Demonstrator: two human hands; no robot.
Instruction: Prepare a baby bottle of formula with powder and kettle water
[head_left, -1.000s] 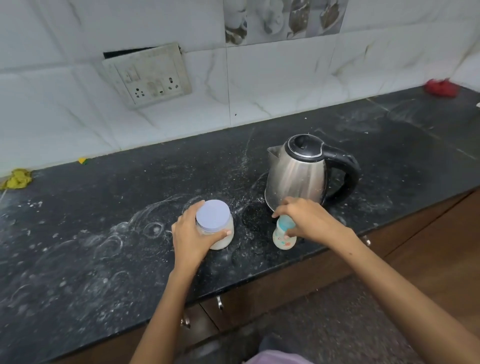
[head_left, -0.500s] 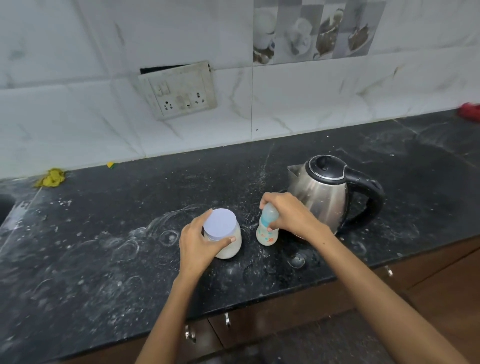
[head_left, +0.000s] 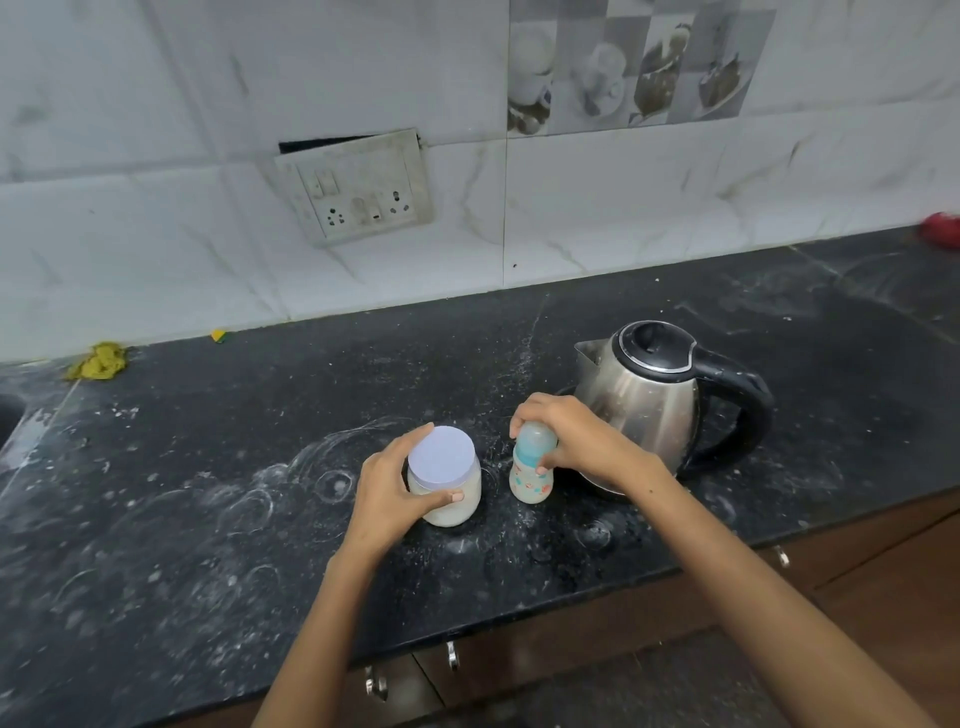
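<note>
Left hand wrapped round lidded powder jar, centre of counter; right hand gripping capped baby bottle just at jar's 3 o'clock; kettle behind at 2 o'clock

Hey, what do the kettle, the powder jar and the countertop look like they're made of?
Kettle: brushed stainless steel body, going by its streaky reflections, with what looks like a black plastic lid and handle.
Powder jar: clear, probably plastic, since the pale powder shows through; matte lavender lid, likely plastic.
Countertop: dark speckled polished stone, perhaps granite, smeared with white powder rings.
</note>
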